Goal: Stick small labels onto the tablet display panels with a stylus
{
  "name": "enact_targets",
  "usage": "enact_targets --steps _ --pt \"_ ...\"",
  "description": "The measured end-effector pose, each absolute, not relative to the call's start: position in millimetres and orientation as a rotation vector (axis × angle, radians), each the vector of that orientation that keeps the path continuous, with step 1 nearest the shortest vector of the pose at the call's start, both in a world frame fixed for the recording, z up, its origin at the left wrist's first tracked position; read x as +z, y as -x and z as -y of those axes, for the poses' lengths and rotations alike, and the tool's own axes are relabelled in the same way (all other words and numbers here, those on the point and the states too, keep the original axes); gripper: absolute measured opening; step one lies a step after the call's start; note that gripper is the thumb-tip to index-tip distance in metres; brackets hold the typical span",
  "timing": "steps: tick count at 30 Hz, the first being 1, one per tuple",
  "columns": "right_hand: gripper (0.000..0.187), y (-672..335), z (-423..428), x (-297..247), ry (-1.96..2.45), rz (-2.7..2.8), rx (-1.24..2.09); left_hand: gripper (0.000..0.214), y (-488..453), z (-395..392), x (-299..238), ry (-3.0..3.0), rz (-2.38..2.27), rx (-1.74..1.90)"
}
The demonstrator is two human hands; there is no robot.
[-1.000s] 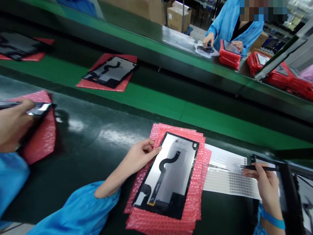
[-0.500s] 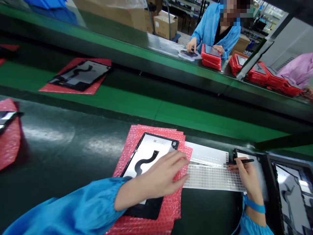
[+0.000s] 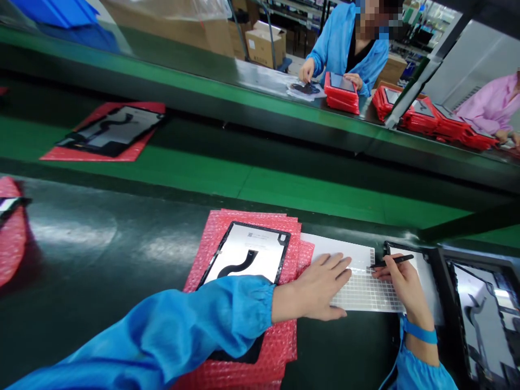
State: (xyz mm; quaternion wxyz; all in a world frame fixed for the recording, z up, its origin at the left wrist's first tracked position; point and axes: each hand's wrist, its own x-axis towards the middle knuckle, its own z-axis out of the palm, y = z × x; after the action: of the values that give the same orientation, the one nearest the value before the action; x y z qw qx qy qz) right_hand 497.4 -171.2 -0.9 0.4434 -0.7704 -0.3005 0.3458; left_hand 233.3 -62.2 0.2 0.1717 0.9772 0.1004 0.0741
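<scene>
My left hand lies flat, fingers spread, on the left part of a white sheet with a grid of small square stickers. At the sheet's right end, my right hand pinches slim black tweezers, whose tip is at the sticker squares. Under my left forearm is a tablet screen panel with a black curved ribbon cable, partly hidden by the sleeve. It rests on a stack of red bubble-wrap bags.
Right of my right hand are another panel and a black-framed panel. On the green conveyor, a panel lies on a red bag. Across it, a co-worker in blue handles parts beside red-wrapped stacks.
My left hand has moved right, from above the screen panel onto the sticker sheet. My right hand stays at the sheet's right end with the tweezers. The view has shifted slightly.
</scene>
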Motion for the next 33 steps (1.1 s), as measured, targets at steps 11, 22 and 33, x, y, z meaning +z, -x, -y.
enact_targets --steps 11,22,33 --pt "0.043 -489 174 14 1.699 0.649 0.798 0.094 -236 58 8 -2.743 -0.271 0.230" --pt "0.049 -347 128 16 1.474 0.613 1.033 0.036 -125 112 49 -2.755 -0.341 0.213" --pt "0.051 -279 107 -4 1.418 0.615 1.227 0.043 -72 84 8 -2.776 -0.832 0.353"
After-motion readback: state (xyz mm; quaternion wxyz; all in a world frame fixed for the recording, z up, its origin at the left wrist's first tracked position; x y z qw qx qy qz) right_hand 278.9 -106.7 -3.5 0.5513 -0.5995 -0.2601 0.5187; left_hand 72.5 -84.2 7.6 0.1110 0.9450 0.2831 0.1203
